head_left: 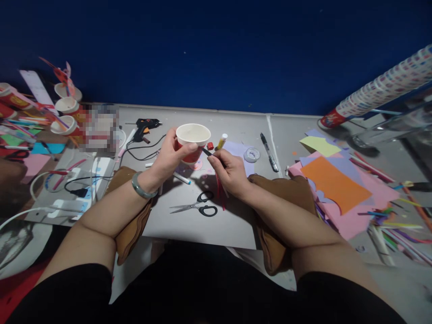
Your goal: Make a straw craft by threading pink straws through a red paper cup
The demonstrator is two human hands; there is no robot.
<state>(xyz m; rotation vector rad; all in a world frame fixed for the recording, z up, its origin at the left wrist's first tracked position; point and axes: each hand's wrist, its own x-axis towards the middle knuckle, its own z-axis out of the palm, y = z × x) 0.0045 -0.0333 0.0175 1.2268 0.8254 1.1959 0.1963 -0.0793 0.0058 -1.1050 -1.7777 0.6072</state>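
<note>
My left hand [168, 157] is wrapped round a red paper cup [191, 155] with a white inside, held upright above the table. In my right hand [231, 171] is a thin black pen-like tool [208, 152], its end close to the cup's right side; whether it touches the cup I cannot tell. Just beyond that hand are a yellow marker with a white end [221, 141] and a small red cap [210, 146]. Black-handled scissors [195, 207] lie partly spread below the cup. A white marker with a blue tip [182, 178] rests under my left hand.
A black glue gun [146, 126] with its cord lies back left, near power strips [89, 189]. Tape [251, 155] and a black pen [269, 153] are right of centre. Coloured paper [334, 180] and stacked cups [381, 87] stand farther right. Another person's hand [11, 180] is at far left.
</note>
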